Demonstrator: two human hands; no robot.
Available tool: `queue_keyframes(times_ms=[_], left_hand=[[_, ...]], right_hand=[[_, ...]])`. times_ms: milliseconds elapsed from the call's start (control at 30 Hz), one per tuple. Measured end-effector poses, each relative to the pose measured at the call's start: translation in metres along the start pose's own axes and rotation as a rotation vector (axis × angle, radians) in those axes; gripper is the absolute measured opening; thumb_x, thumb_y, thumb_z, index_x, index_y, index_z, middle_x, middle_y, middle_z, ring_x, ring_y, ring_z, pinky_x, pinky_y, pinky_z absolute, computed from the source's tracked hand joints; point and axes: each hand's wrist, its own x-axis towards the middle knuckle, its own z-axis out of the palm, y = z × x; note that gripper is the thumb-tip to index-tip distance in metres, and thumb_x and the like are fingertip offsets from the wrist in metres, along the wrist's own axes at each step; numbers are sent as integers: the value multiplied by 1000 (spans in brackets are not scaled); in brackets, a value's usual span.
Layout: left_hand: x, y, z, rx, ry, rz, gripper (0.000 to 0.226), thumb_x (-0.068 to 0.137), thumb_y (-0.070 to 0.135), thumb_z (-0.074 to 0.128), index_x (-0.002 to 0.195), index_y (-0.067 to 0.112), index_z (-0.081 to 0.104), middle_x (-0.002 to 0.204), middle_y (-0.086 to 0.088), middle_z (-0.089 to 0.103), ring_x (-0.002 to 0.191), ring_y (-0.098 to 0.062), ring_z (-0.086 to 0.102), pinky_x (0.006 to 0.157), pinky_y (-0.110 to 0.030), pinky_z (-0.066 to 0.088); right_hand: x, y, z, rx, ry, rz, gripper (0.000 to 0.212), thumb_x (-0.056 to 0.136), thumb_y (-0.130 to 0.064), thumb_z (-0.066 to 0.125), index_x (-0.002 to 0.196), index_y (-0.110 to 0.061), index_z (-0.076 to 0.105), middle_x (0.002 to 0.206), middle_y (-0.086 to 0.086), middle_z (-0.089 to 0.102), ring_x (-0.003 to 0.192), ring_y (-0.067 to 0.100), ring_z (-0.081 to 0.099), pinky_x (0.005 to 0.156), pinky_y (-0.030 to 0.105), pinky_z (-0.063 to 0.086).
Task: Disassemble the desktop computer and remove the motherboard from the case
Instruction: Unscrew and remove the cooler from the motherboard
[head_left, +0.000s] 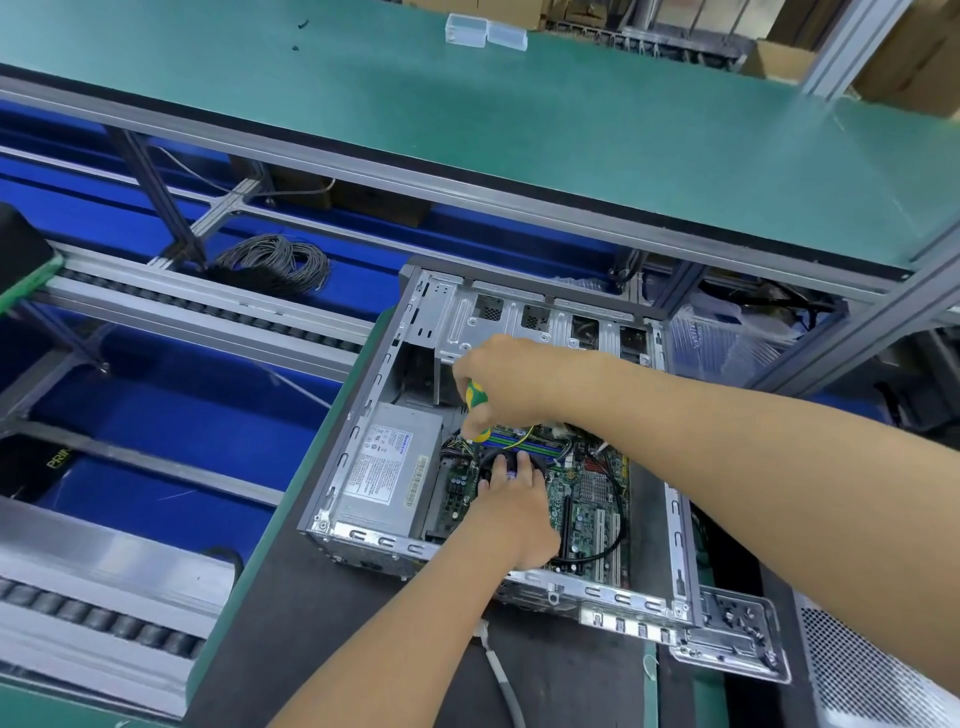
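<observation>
An open grey computer case (363, 415) lies on its side on a dark mat. Inside it I see the green motherboard (587, 499), a silver power supply (387, 467) at the left and a round black CPU fan (501, 460). My left hand (511, 512) rests on the fan, fingers spread over its top. Above the fan, my right hand (506, 376) grips a green and yellow screwdriver (477, 410) that points down at the fan's far edge. The screwdriver's tip is hidden.
A loose metal bracket (732, 639) and a perforated side panel (862, 670) lie right of the case. A grey cable (501, 675) trails in front. A roller conveyor (156, 306) and a coil of wire (272, 262) are at the left. A green shelf (519, 130) overhangs the back.
</observation>
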Motion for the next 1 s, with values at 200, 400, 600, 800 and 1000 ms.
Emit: queue_keyframes(times_ms=[200,400,600,800,1000], left_hand=[[-2,0,0,8,11,9,76,99,36,42,155,9,-2,161,-10,-18,148,-37,-12,120,-51,9],[-2,0,0,-2,9,10,76,99,34,42,155,9,-2,162,-9,-18,148,-36,-12,121,-51,9],[-1,0,0,0,0,1,76,99,34,42,155,10,-3,161,-8,-19,148,-36,-14,121,-51,9],[0,-1,1,2,10,3,76,99,35,41,155,10,-2,161,-9,-18,148,-36,-13,121,-51,9],[0,0,1,-8,0,-4,77,98,34,42,155,11,-4,161,-7,-20,148,-35,-14,121,-50,8]], right_hand=[[-1,-16,-7,-43,-88,146,52,93,-56,49,86,-5,58,70,4,38,57,21,43,52,33,35],[2,-10,0,-242,-41,-35,22,98,-26,50,118,-16,52,106,8,47,73,23,49,50,30,33],[-4,0,-2,-73,-75,63,48,87,-45,67,119,-13,50,103,6,44,86,27,52,67,36,43],[-2,-8,-3,-249,-105,72,42,101,-47,43,106,-7,56,93,9,43,78,27,42,67,36,39],[4,9,10,-451,36,-177,32,99,-30,52,127,-16,49,114,9,54,97,30,57,63,36,37]])
